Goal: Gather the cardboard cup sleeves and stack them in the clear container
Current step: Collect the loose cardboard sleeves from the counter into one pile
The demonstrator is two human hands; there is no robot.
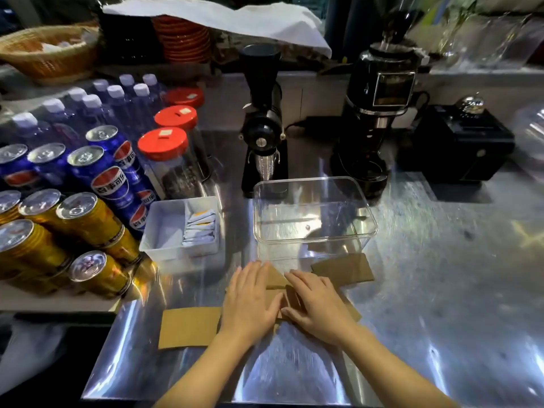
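Several brown cardboard cup sleeves lie flat on the steel counter in front of the clear container [315,184], which stands with nothing in it. My left hand [250,301] and my right hand [318,307] rest palm-down, fingers spread, on a small overlapping pile of sleeves [276,279] in the middle. One sleeve [188,326] lies apart to the left of my left hand. Another sleeve [343,267] lies just beyond my right hand, against the container's near wall. Much of the pile is hidden under my hands.
A white tray [164,231] of sachets sits left of the container. Cans [88,219], water bottles and red-lidded jars [164,148] crowd the left side. Two black grinders [263,125] [379,107] and a black box [462,142] stand behind.
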